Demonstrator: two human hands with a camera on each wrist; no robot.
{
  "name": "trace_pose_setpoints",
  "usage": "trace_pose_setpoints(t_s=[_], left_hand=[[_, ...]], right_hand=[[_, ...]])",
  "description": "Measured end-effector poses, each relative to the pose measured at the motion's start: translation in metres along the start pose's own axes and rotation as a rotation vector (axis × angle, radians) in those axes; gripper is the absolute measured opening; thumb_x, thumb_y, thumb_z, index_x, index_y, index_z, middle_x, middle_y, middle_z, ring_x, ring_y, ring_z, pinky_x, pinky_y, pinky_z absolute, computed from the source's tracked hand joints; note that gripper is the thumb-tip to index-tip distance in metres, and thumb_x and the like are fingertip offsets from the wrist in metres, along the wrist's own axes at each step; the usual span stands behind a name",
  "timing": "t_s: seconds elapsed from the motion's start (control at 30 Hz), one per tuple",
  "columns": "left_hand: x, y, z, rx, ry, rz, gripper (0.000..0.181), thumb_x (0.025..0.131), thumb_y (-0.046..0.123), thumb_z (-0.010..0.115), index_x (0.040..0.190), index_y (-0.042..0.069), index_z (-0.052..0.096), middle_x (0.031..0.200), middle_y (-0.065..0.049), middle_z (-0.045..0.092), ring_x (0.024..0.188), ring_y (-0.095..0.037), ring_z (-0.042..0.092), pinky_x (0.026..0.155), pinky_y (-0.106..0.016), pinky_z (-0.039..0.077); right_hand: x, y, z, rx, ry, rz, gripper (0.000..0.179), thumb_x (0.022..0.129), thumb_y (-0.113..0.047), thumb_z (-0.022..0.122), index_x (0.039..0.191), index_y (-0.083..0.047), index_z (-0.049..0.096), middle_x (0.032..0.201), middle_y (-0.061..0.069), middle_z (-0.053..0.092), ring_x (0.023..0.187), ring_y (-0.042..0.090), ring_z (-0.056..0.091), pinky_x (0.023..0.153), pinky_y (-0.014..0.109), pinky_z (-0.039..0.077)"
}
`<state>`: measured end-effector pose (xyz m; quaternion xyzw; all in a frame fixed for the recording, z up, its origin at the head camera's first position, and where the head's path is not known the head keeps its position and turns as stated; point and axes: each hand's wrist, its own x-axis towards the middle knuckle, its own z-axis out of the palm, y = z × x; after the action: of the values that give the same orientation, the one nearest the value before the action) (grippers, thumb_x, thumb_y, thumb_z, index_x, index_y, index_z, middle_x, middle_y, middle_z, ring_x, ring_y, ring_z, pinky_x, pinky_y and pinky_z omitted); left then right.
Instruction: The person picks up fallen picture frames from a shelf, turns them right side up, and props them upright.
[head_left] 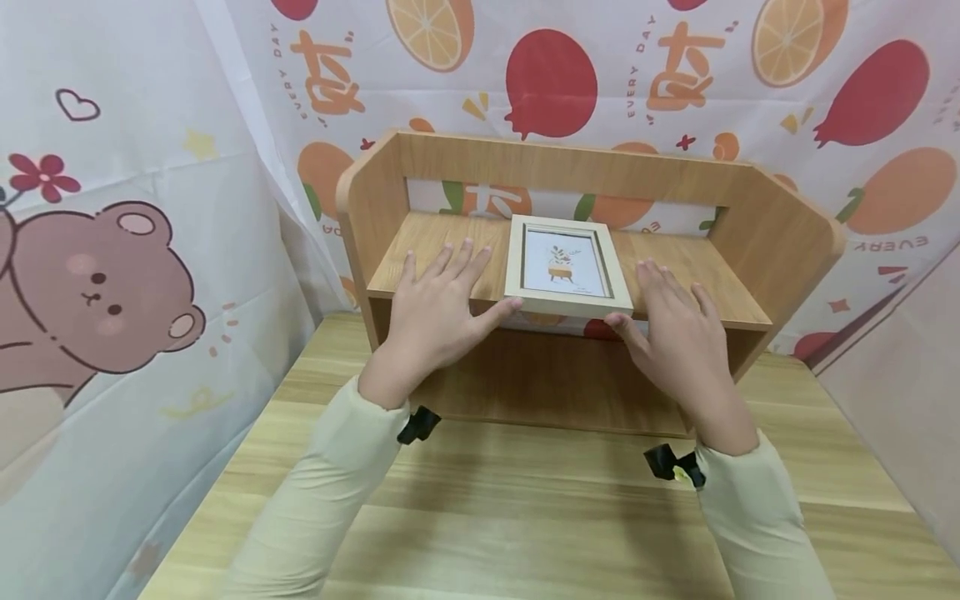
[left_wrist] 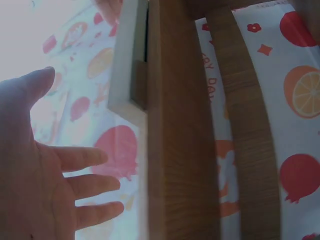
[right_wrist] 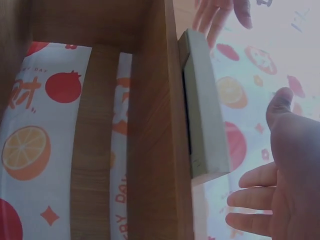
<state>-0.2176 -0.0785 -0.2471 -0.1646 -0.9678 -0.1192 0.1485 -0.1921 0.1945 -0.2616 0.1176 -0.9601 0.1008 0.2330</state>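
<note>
A cream picture frame [head_left: 568, 305] with a plant drawing lies face up on the upper shelf of a small wooden desk shelf [head_left: 551, 158], its near edge jutting past the shelf board. My left hand [head_left: 438, 308] hovers at the frame's left with fingers spread; the left wrist view shows the palm and frame [left_wrist: 127, 65] apart. On the other side is my right hand [head_left: 678, 333], fingers straight and thumb toward the near right corner. A gap separates that hand [right_wrist: 295, 170] from the frame [right_wrist: 207, 110] in the right wrist view. Neither hand holds anything.
The shelf stands on a light wood-grain table [head_left: 480, 517]. Behind it hangs a fruit-print cloth [head_left: 630, 50]; a bear-print cloth [head_left: 150, 400] hangs at the left. Upright side panels [head_left: 795, 233] bound the upper board, and an open compartment [head_left: 555, 375] lies below.
</note>
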Motion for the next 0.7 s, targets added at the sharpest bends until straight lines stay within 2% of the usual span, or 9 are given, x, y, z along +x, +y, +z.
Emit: trace_pose_setpoints(t_s=[0.13, 0.33, 0.5, 0.7], left_hand=[[0.011, -0.002, 0.008, -0.087, -0.024, -0.024, 0.084, 0.089, 0.074, 0.035, 0.154, 0.022, 0.025, 0.16, -0.005, 0.023, 0.149, -0.027, 0.019, 0.118, -0.059, 0.005], [0.023, -0.003, 0.023, -0.214, -0.04, -0.042, 0.083, 0.09, 0.071, 0.038, 0.152, 0.017, 0.031, 0.158, -0.003, 0.03, 0.148, -0.022, 0.026, 0.118, -0.057, 0.009], [0.029, -0.002, 0.03, -0.256, -0.056, -0.054, 0.078, 0.091, 0.068, 0.041, 0.149, 0.017, 0.037, 0.156, -0.003, 0.035, 0.146, -0.019, 0.03, 0.119, -0.054, 0.011], [0.034, 0.002, 0.027, -0.268, -0.064, -0.042, 0.075, 0.092, 0.066, 0.042, 0.148, 0.015, 0.04, 0.152, -0.005, 0.042, 0.143, -0.021, 0.036, 0.119, -0.052, 0.011]], right_hand=[[0.011, 0.003, 0.003, 0.01, -0.018, 0.017, 0.08, 0.095, -0.058, 0.041, 0.15, -0.001, 0.029, 0.153, 0.019, 0.034, 0.142, 0.037, 0.033, 0.114, 0.058, 0.02], [0.02, 0.009, 0.01, -0.024, -0.048, 0.022, 0.074, 0.098, -0.053, 0.04, 0.148, 0.002, 0.031, 0.151, 0.021, 0.036, 0.14, 0.04, 0.035, 0.11, 0.06, 0.025], [0.026, 0.013, 0.015, 0.004, -0.111, 0.056, 0.075, 0.099, -0.054, 0.036, 0.148, 0.002, 0.03, 0.152, 0.023, 0.034, 0.14, 0.041, 0.034, 0.109, 0.061, 0.024], [0.032, 0.016, 0.016, 0.048, -0.14, 0.051, 0.073, 0.099, -0.057, 0.03, 0.147, -0.002, 0.035, 0.149, 0.023, 0.04, 0.137, 0.041, 0.039, 0.103, 0.064, 0.031]])
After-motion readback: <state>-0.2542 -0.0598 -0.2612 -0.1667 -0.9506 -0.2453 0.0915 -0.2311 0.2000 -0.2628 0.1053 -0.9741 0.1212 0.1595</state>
